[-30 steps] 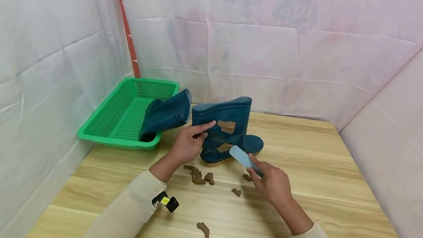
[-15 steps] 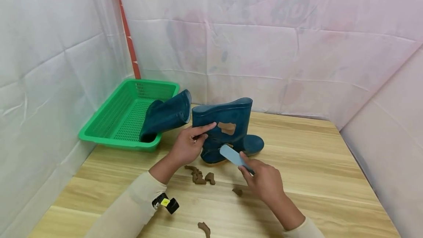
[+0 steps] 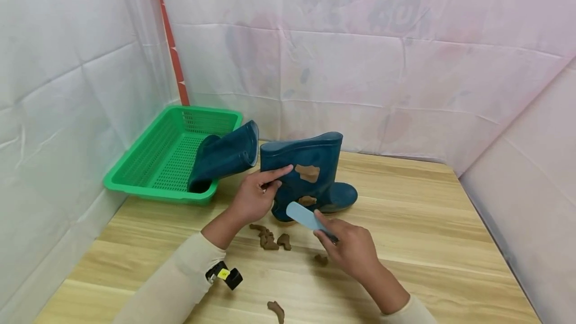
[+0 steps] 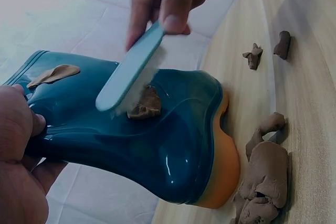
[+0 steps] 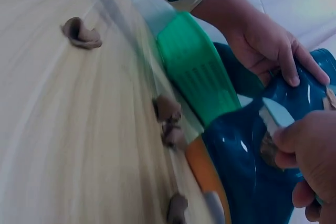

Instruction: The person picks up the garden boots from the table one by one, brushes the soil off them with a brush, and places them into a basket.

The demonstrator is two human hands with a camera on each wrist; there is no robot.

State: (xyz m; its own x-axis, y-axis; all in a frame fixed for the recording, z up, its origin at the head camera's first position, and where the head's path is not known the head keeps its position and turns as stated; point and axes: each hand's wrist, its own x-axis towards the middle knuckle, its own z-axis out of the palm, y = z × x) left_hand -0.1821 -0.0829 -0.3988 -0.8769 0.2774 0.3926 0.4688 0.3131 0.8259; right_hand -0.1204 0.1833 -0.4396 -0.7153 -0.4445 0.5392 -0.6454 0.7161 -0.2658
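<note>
A dark blue rain boot stands on the table with its toe to the right. Two brown clay-like patches cling to its side, an upper patch and a lower patch. My left hand grips the boot's shaft from the left, index finger laid along the side below the upper patch. In my right hand is a light blue brush, held by its handle. Its pale bristles face the boot, right at the lower patch in the left wrist view. The right hand's fingers partly hide the handle.
A green basket at the left holds a second blue boot, leaning over its rim. Several brown lumps lie on the wooden table before the boot, one strip nearer the front. White sheeting surrounds the table.
My right hand has moved the brush leftward across the boot's lower side, past the lower patch, which shows again in the head view. The left hand and boot stay in place.
</note>
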